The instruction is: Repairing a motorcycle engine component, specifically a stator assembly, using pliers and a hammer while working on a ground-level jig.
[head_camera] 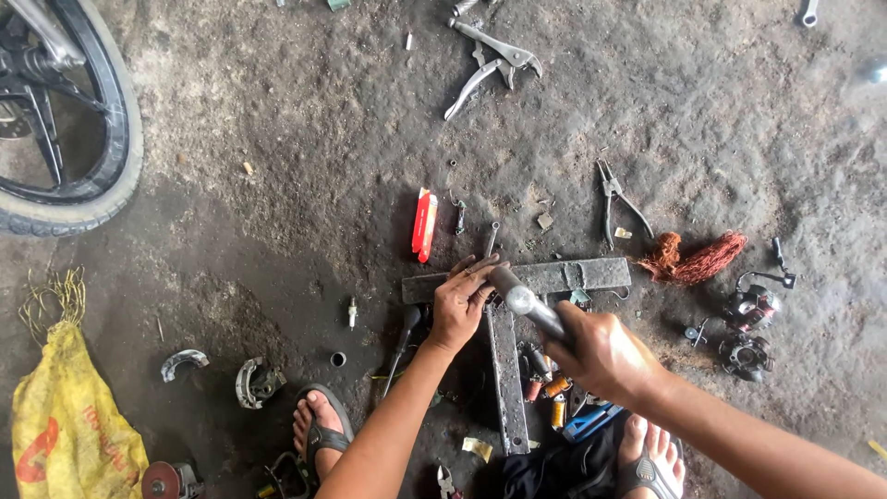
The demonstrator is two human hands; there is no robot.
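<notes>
My right hand grips the handle of a metal hammer, whose head sits over the left part of a flat steel bar lying on the ground. My left hand rests on that bar's left end, fingers pressed down beside the hammer head; what it pins there is hidden. A second steel bar runs from the first bar toward me, forming a T shape. Small orange and copper parts lie by it.
Locking pliers, needle-nose pliers, a red box, a screwdriver, copper wire bundle, small engine parts, brake shoes, yellow sack, a motorcycle wheel. My sandalled feet are near.
</notes>
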